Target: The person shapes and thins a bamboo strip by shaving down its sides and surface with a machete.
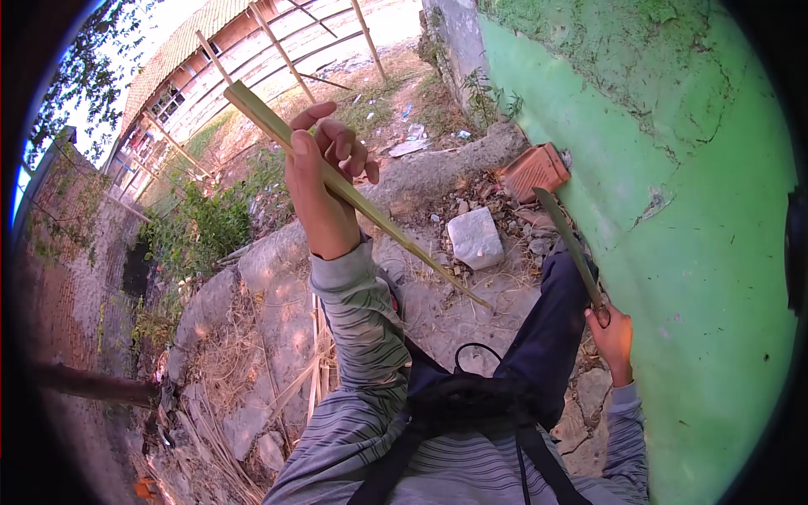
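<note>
A long greenish-yellow bamboo strip (374, 215) slants down to the right across the view, wide at its upper end and thin at its lower tip. My left hand (324, 172), raised in front of me, holds it with the thumb along it and the fingers loosely curled. Low on the right, my right hand (613, 335) is closed around the handle of a machete (568, 240). Its dark blade points up and away, close beside the green wall, well apart from the bamboo strip.
The green wall (707, 252) rises close on my right. A white block (475, 238) and an orange hollow brick (536, 172) lie on the rubble ahead. Thin split strips (316, 362) lie on the ground at left. Bamboo poles (282, 55) stand farther off.
</note>
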Demonstrator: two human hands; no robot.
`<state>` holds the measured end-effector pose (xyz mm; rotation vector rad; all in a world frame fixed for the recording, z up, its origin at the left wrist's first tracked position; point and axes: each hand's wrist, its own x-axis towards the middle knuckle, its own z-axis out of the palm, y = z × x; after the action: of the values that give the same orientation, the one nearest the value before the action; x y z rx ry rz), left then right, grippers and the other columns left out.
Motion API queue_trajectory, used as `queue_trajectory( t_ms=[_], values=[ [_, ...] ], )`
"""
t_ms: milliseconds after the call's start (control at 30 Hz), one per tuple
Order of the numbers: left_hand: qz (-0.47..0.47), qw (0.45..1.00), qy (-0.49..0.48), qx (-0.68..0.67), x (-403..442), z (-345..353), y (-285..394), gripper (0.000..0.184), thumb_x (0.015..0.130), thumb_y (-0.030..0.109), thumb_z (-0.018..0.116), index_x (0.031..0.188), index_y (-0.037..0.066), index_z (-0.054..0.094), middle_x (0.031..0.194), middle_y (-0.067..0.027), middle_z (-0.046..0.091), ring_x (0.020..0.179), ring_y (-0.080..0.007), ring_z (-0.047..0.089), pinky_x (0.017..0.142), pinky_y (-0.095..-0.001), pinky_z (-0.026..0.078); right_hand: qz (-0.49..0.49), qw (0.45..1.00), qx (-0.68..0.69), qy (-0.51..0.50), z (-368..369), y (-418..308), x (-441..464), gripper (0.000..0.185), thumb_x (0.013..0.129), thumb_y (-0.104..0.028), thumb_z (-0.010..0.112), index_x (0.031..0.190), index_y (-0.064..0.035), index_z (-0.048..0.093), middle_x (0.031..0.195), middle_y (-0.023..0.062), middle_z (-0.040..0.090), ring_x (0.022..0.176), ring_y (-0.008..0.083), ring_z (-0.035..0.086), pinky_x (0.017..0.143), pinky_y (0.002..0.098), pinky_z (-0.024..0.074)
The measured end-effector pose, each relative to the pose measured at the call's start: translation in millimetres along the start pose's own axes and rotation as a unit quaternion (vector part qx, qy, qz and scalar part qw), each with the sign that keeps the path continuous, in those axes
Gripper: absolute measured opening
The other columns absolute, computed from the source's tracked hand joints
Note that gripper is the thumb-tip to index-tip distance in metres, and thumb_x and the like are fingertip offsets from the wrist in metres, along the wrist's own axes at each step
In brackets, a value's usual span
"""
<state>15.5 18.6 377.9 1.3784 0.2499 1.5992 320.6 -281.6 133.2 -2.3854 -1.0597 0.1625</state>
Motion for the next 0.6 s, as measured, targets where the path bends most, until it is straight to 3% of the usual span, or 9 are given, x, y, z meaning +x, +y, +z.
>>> queue_trajectory(
  t_ms=[67,100,167,200,267,433,500,567,600],
  values=[
    [-0.062,0.998,0.001,0.016,2.8,-1.6,12.4,0.054,0.101,0.064,0.040,0.097,0.011,0.052,0.068,0.0020,0.036,0.053,-0.0086,0.033,0.043,-0.0260,0.029,-0.030,0.997,0.066,-0.003,1.5,-4.1,-0.8,0.042,0.086,-0.036,0.074,0.073,-0.0011,0.054,0.056,0.0131,0.054,0.053,0.0307,0.056,0.054,0.0435,0.0417],
    [-0.064,0.998,0.000,0.019,2.2,-0.4,15.6,0.054,0.101,0.064,0.040,0.097,0.011,0.052,0.068,0.0020,0.036,0.053,-0.0086,0.033,0.043,-0.0260,0.029,-0.028,0.997,0.068,-0.006,-3.2,-14.4,-1.7,0.042,0.086,-0.036,0.074,0.073,-0.0011,0.054,0.056,0.0131,0.054,0.053,0.0307,0.056,0.054,0.0435,0.0417],
    [-0.049,0.998,-0.006,-0.041,0.8,3.1,20.3,0.051,0.102,0.059,0.043,0.075,0.017,0.034,0.060,0.0055,0.021,0.047,-0.0066,0.017,0.039,-0.0263,0.014,-0.018,0.989,0.133,-0.059,-15.1,-45.4,-2.1,0.044,0.089,-0.035,0.073,0.071,-0.0007,0.053,0.053,0.0062,0.048,0.050,0.0153,0.050,0.051,0.0358,0.0358],
    [-0.051,0.998,-0.008,-0.040,0.9,5.9,22.7,0.051,0.102,0.059,0.043,0.075,0.017,0.034,0.060,0.0055,0.021,0.047,-0.0066,0.017,0.039,-0.0263,0.014,-0.016,0.989,0.135,-0.059,-11.0,-51.0,-1.7,0.044,0.089,-0.035,0.073,0.071,-0.0007,0.053,0.053,0.0062,0.048,0.050,0.0153,0.050,0.051,0.0358,0.0358],
    [-0.021,0.999,0.039,0.008,1.9,10.8,28.0,0.053,0.102,0.061,0.041,0.074,0.017,0.031,0.058,0.0051,0.019,0.045,-0.0068,0.016,0.039,-0.0268,0.012,-0.031,0.947,0.284,-0.147,-2.1,-61.9,-0.9,0.037,0.094,-0.028,0.070,0.072,-0.0053,0.051,0.053,-0.0038,0.043,0.044,0.0070,0.042,0.042,0.0276,0.0338],
    [0.029,0.997,0.049,0.042,-7.8,-1.7,34.1,0.054,0.102,0.062,0.039,0.073,0.018,0.028,0.056,0.0040,0.019,0.044,-0.0073,0.017,0.038,-0.0271,0.013,-0.017,0.885,0.370,-0.282,-19.8,-140.3,-1.4,0.044,0.089,-0.037,0.074,0.071,-0.0020,0.056,0.057,-0.0009,0.049,0.055,0.0066,0.040,0.051,0.0286,0.0345],
    [0.046,0.995,0.069,0.053,-21.3,-4.8,31.6,0.055,0.101,0.063,0.037,0.073,0.017,0.027,0.055,0.0041,0.019,0.042,-0.0073,0.015,0.037,-0.0273,0.012,-0.178,0.879,0.344,-0.278,-9.3,-158.1,1.2,0.042,0.086,-0.036,0.076,0.074,-0.0002,0.059,0.058,0.0007,0.051,0.055,0.0071,0.042,0.051,0.0295,0.0361],
    [0.063,0.996,0.065,0.026,-37.4,-8.0,29.8,0.056,0.103,0.060,0.038,0.071,0.015,0.027,0.059,0.0049,0.017,0.044,-0.0060,0.014,0.037,-0.0260,0.013,-0.210,0.874,0.336,-0.281,-3.4,-178.1,4.1,0.042,0.084,-0.035,0.079,0.075,0.0013,0.060,0.057,0.0022,0.049,0.055,0.0085,0.043,0.051,0.0303,0.0370],
    [0.099,0.991,0.075,0.052,-42.1,-10.7,27.5,0.057,0.100,0.065,0.036,0.073,0.016,0.028,0.052,0.0044,0.019,0.041,-0.0069,0.010,0.035,-0.0280,0.009,-0.229,0.863,0.333,-0.303,0.9,-186.1,5.1,0.041,0.084,-0.034,0.079,0.076,0.0015,0.060,0.057,0.0024,0.048,0.055,0.0086,0.043,0.051,0.0306,0.0372]
  ],
)
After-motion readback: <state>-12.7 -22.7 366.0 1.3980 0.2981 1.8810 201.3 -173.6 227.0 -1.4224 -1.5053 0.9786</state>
